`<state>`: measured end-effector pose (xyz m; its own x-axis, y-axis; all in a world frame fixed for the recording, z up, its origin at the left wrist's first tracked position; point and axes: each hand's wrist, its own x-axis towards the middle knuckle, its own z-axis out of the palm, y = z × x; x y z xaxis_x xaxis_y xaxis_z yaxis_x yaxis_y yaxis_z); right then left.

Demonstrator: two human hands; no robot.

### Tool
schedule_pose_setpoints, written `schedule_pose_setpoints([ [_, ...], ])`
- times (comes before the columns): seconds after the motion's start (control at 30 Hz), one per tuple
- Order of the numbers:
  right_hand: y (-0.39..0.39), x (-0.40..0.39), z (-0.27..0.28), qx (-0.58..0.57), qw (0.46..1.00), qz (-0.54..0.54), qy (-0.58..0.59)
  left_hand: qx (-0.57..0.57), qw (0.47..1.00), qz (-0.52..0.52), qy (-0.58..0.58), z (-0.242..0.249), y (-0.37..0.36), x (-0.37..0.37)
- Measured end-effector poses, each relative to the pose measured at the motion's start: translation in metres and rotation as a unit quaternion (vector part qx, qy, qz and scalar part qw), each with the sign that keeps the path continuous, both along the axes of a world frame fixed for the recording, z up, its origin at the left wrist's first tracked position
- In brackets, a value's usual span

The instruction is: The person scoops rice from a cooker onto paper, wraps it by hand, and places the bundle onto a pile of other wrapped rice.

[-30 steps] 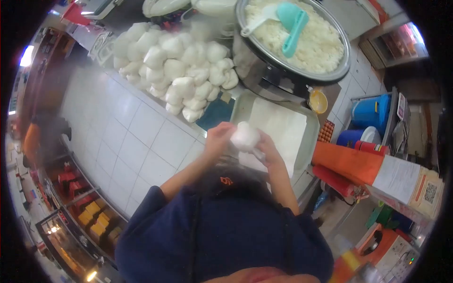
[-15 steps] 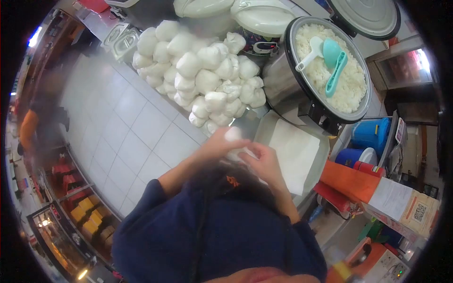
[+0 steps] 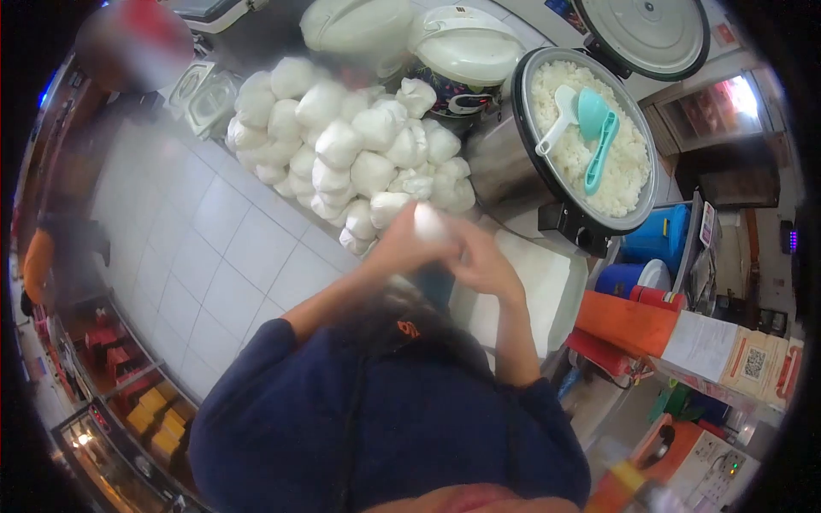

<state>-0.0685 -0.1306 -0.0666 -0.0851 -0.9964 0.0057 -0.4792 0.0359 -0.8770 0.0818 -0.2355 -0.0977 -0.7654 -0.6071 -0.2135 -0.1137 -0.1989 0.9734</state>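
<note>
A small white plastic-wrapped bundle [image 3: 430, 224] is in my left hand [image 3: 402, 244], whose fingers are closed around it. My right hand [image 3: 486, 261] meets it from the other side, fingers bent and pressed against its lower end; the exact grip is partly hidden. Just beyond my hands, a large heap of similar white wrapped bundles [image 3: 338, 145] covers the counter. Right of the heap stands an open rice cooker [image 3: 505, 158] full of cooked rice [image 3: 560, 175]. A white paddle [image 3: 560, 120] and a teal scoop [image 3: 604, 150] lie on the rice.
Below the cooker is a pale tray [image 3: 575, 286] lined with white sheet [image 3: 505, 299]. Behind the heap stand a lidded pot [image 3: 466, 51] and clear lidded containers [image 3: 209, 103]. An orange box [image 3: 624, 321] is at right. A blurred person [image 3: 38, 265] appears at far left.
My hands have risen slightly toward the heap with the bundle, and my right hand has turned and drawn closer to my left. The view has shifted a little.
</note>
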Motion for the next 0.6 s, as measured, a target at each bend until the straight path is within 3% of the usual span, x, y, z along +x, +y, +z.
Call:
schedule_pose_setpoints([
  [0.03, -0.004, 0.011, 0.005, -0.036, 0.991, -0.020, -0.124, 0.045, 0.998, 0.032, -0.002, 0.015, -0.005, -0.011],
  [0.07, -0.016, 0.012, -0.005, -0.034, 0.992, -0.020, -0.122, 0.091, 0.994, 0.066, -0.004, 0.024, -0.010, -0.023],
  [0.1, -0.034, 0.008, -0.027, -0.042, 0.964, -0.130, -0.230, 0.095, 0.993, 0.066, -0.004, 0.021, -0.017, -0.037],
  [0.13, -0.050, 0.004, -0.045, -0.050, 0.911, -0.238, -0.332, 0.013, 0.993, 0.098, -0.057, 0.016, -0.027, -0.051],
  [0.17, -0.063, 0.002, -0.053, -0.049, 0.911, -0.239, -0.332, -0.071, 0.983, 0.129, -0.108, 0.008, -0.039, -0.062],
  [0.2, -0.077, -0.003, -0.058, -0.032, 0.889, -0.299, -0.345, -0.071, 0.983, 0.131, -0.107, -0.010, -0.052, -0.066],
  [0.27, -0.105, -0.013, -0.068, -0.023, 0.860, -0.361, -0.359, -0.398, 0.899, 0.175, -0.044, -0.049, -0.077, -0.065],
  [0.3, -0.114, -0.016, -0.075, 0.034, 0.911, -0.377, -0.162, -0.400, 0.900, 0.168, -0.043, -0.028, -0.078, -0.055],
  [0.33, -0.116, -0.016, -0.079, 0.096, 0.921, -0.376, 0.043, -0.289, 0.932, 0.219, -0.014, 0.016, -0.072, -0.039],
  [0.37, -0.114, -0.012, -0.060, 0.099, 0.924, -0.359, 0.086, -0.174, 0.948, 0.268, 0.013, 0.048, -0.069, -0.028],
  [0.4, -0.109, -0.012, -0.049, 0.101, 0.923, -0.362, 0.086, -0.172, 0.949, 0.264, 0.013, 0.059, -0.069, -0.022],
  [0.47, -0.086, -0.010, -0.027, 0.110, 0.928, -0.266, 0.238, -0.198, 0.942, 0.263, 0.062, 0.072, -0.066, -0.017],
  [0.53, -0.056, -0.006, 0.028, -0.021, 0.958, -0.248, 0.144, -0.166, 0.936, 0.279, 0.136, 0.079, -0.068, -0.033],
  [0.6, -0.029, -0.015, 0.101, -0.077, 0.916, -0.363, 0.152, -0.251, 0.949, 0.171, 0.081, 0.096, -0.068, -0.048],
])
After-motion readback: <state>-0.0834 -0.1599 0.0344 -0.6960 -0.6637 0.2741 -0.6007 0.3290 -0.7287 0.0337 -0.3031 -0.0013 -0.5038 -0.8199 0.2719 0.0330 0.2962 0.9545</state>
